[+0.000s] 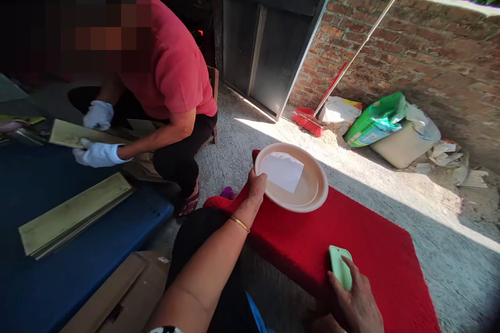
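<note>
My left hand (257, 187) grips the near-left rim of a shallow, round, pale plastic basin (318, 187). A white rectangular sheet (284, 170) lies inside the basin. The basin rests on a bench or low table covered in red cloth (375, 239). At the lower right, my right hand (357, 296) has its thumb and fingers at the edges of a pale green, flat rectangular piece with rounded corners (339, 265), resembling a phone case. Its lower part is hidden behind my fingers.
A co-worker in a red shirt (179, 62) and white gloves (97, 153) holds a pale board (70, 134) at a blue table (50, 296); stacked boards (76, 213) lie there. A cardboard box (133, 286) stands below. Beyond are a red broom (308, 122), sacks (406, 138) and a brick wall (449, 52).
</note>
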The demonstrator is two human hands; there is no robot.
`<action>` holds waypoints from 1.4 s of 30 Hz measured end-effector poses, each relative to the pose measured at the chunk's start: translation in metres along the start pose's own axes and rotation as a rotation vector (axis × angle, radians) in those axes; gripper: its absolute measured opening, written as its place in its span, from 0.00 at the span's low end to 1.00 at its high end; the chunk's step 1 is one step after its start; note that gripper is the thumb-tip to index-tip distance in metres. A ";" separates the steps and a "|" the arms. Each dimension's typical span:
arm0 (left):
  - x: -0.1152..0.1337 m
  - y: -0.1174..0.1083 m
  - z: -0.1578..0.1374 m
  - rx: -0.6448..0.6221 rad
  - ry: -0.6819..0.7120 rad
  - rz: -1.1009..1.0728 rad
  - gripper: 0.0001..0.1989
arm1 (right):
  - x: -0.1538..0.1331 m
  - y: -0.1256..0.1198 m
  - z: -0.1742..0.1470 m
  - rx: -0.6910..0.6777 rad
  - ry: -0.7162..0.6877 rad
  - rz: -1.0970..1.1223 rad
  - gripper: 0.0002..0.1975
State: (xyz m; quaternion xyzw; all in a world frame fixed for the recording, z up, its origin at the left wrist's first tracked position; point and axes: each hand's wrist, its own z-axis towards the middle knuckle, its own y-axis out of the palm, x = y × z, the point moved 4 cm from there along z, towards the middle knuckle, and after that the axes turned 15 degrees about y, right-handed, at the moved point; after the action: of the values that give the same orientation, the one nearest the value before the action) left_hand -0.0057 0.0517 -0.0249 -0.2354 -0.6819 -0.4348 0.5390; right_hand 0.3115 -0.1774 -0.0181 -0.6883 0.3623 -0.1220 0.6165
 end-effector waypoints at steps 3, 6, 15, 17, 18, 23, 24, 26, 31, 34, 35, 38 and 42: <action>0.001 0.000 0.000 -0.003 0.002 -0.009 0.24 | -0.021 0.015 -0.020 -0.004 -0.092 0.035 0.31; 0.003 0.001 -0.001 -0.006 0.007 -0.014 0.27 | -0.058 0.038 -0.056 -0.076 -0.309 0.121 0.24; 0.000 0.001 0.000 -0.001 0.004 -0.008 0.25 | -0.068 0.037 -0.056 -0.123 -0.368 0.359 0.23; 0.000 0.001 0.001 0.004 0.007 -0.006 0.26 | -0.053 0.030 -0.038 -0.041 -0.269 0.340 0.28; 0.000 0.001 0.001 0.005 0.007 -0.004 0.26 | -0.048 0.029 -0.033 -0.011 -0.235 0.328 0.30; 0.005 0.001 -0.001 -0.012 0.026 -0.007 0.29 | -0.062 0.045 -0.056 -0.068 -0.335 0.331 0.23; 0.006 0.001 -0.001 -0.016 0.030 -0.007 0.29 | -0.070 0.049 -0.067 -0.120 -0.398 0.332 0.20; 0.007 0.001 -0.001 -0.019 0.033 -0.002 0.29 | -0.083 0.055 -0.086 -0.211 -0.512 0.324 0.17; 0.005 -0.001 0.000 -0.015 0.030 0.005 0.29 | -0.076 0.037 -0.071 -0.121 -0.444 0.368 0.18; 0.002 -0.002 0.001 -0.006 0.035 0.006 0.30 | -0.056 0.026 -0.041 0.011 -0.301 0.332 0.25; 0.002 -0.002 0.001 -0.004 0.038 0.004 0.31 | -0.052 0.026 -0.035 0.039 -0.266 0.310 0.26; 0.002 -0.001 0.001 -0.011 0.047 -0.006 0.33 | -0.052 0.032 -0.037 0.049 -0.253 0.272 0.26; 0.001 -0.001 0.001 -0.018 0.048 -0.005 0.33 | -0.079 0.050 -0.075 -0.132 -0.446 0.305 0.19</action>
State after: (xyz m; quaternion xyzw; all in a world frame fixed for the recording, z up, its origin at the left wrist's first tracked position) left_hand -0.0072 0.0522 -0.0242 -0.2281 -0.6656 -0.4475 0.5520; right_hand 0.1921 -0.1825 -0.0269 -0.6744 0.3242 0.1504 0.6461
